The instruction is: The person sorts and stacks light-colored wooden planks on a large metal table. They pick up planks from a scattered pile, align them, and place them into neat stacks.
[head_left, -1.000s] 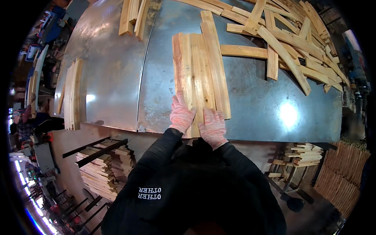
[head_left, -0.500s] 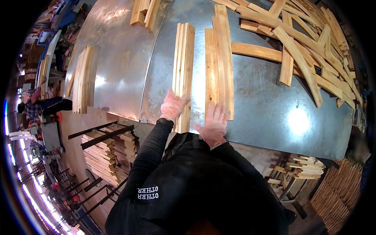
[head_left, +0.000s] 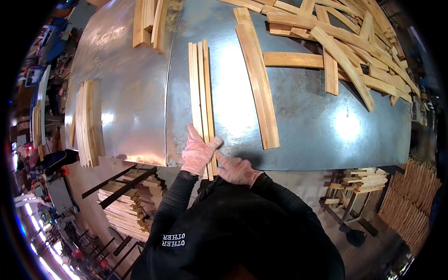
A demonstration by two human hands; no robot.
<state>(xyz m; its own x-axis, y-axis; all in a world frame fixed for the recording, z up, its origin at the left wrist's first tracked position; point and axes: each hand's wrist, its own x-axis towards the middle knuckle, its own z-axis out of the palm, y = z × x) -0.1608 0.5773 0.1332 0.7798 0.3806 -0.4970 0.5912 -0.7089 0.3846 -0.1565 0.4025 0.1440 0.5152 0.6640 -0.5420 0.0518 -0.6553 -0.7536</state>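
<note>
A narrow bundle of thin wooden slats (head_left: pixel 201 88) stands on edge on the metal table (head_left: pixel 303 126), running away from me. My left hand (head_left: pixel 197 154), in a pale pink glove, grips the near end of the bundle from the left. My right hand (head_left: pixel 235 169), also gloved, lies at the table's front edge with its fingers pressed against the same near end. A wider pair of flat boards (head_left: pixel 257 81) lies apart to the right of the bundle.
A loose heap of wooden boards (head_left: pixel 354 51) covers the far right of the table. More slat stacks lie at the far left (head_left: pixel 148 23) and the left edge (head_left: pixel 86 122). Below the table are stacked slats (head_left: pixel 126 205) and a small rack (head_left: pixel 359 179).
The slats were first one flat group under both hands. A narrow bundle was split off and shifted left, the wider boards stayed right, and both hands now close on the bundle's near end.
</note>
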